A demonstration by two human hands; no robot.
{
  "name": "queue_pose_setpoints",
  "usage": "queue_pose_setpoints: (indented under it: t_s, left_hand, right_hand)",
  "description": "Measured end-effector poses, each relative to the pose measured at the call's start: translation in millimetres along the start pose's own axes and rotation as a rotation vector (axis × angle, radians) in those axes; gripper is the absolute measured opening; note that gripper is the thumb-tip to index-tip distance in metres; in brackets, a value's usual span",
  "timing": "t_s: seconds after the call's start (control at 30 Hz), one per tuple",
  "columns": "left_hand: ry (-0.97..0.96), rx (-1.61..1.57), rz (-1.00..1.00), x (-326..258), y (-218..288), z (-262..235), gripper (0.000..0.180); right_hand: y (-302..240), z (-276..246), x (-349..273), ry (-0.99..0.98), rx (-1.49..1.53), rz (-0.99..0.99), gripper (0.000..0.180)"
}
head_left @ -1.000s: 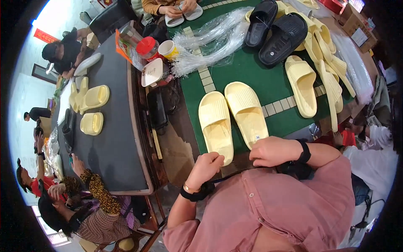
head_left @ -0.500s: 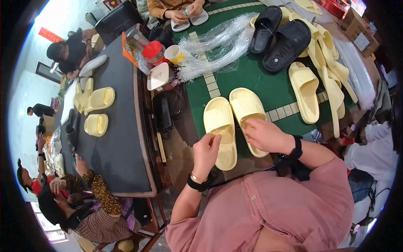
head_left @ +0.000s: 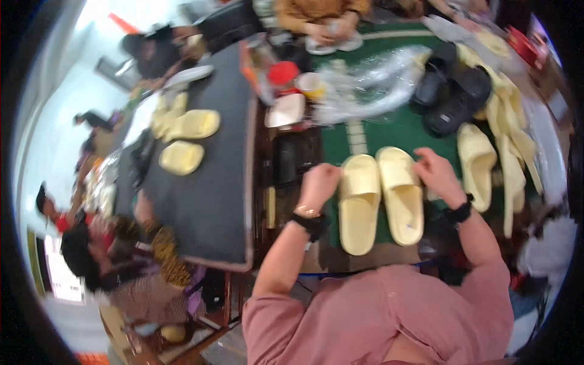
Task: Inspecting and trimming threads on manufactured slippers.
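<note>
A pair of pale yellow slide slippers lies side by side on the table in front of me, toes pointing away. At the outer edge of the left slipper (head_left: 359, 219) is my left hand (head_left: 320, 188), fingers curled together against or right beside the strap. My right hand (head_left: 438, 176) is closed likewise by the outer edge of the right slipper (head_left: 404, 213), fingertips close to its strap. Blur hides whether either hand pinches anything. A small dark mark shows on the right slipper's heel.
More yellow slippers (head_left: 476, 164) and a black pair (head_left: 459, 103) lie to the right. Beyond are a bundle of clear plastic strands (head_left: 371, 91), a red-lidded jar (head_left: 283, 75) and a yellow-white cup (head_left: 311, 86). Other people work around a dark table (head_left: 213, 201) at left.
Both hands have moved from inside the slippers' openings to their outer sides, the right one farther right. The whole view has shifted and blurred; the slippers stand closer to parallel.
</note>
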State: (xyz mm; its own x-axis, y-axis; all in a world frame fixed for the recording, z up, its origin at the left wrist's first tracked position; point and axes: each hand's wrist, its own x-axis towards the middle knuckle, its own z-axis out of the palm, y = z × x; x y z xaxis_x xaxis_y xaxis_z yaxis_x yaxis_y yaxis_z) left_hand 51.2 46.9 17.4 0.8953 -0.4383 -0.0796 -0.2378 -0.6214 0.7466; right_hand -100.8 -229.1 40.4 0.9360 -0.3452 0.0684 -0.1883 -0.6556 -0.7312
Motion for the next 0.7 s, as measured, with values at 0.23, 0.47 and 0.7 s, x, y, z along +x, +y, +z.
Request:
queue_pose_setpoints:
  t_s: [0.23,0.47,0.7]
  left_hand:
    - [0.011,0.16,-0.048,34,-10,26,0.036]
    - [0.145,0.113,-0.02,34,-11,37,0.022]
    - [0.15,0.158,0.034,16,-10,38,0.015]
  right_hand:
    - [48,30,52,-0.031,0.051,0.02,0.037]
    - [51,45,71,-0.018,-0.067,-0.068,0.027]
    - [41,48,55,-0.017,-0.136,-0.141,0.02]
